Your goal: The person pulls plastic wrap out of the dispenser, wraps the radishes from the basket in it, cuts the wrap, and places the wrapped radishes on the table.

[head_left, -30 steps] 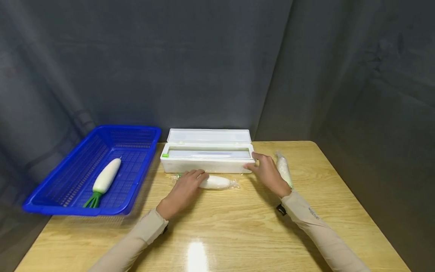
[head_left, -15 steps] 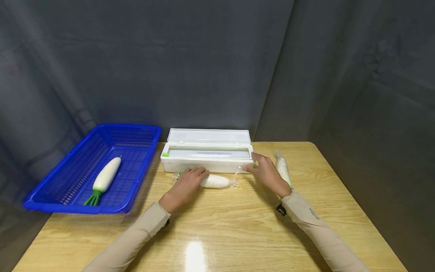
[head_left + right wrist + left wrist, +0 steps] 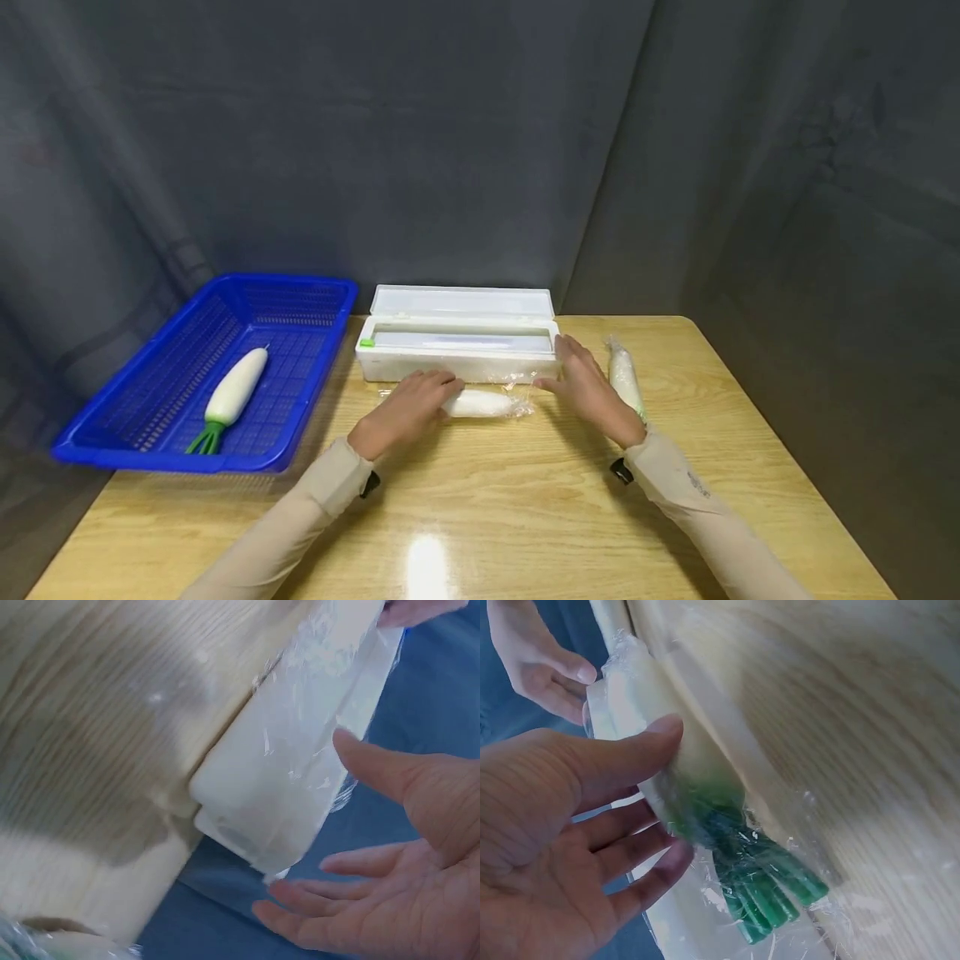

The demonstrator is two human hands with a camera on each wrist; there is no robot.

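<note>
Basket (image 3: 324, 358) holding bare radish (image 3: 238, 387), white box (image 3: 487, 366) containing pale roll (image 3: 465, 341), left grip (image 3: 412, 404) pinching wrapped radish (image 3: 480, 403), right grip (image 3: 587, 388) released.

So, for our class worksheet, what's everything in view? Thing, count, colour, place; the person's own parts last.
Table: 1, light brown, underneath
Curtain: count unclear, dark grey, behind table
Basket: 1, blue, table's left
Bare radish: 1, white-green, in basket
Cling-film dispenser: 1, white, back middle
Lid: 1, whitish, open on dispenser
Slider: 1, green, dispenser's left end
Middle wrapped radish: 1, white-green, before dispenser
Right wrapped radish: 1, white-green, table's right
Film: 2 wraps, clear, around those radishes
Wrist devices: 2, black, at cuffs
Sleeves: 2, beige, on forearms
Left hand: 1, gripping middle wrapped radish
Right hand: 1, by dispenser's right end
</note>
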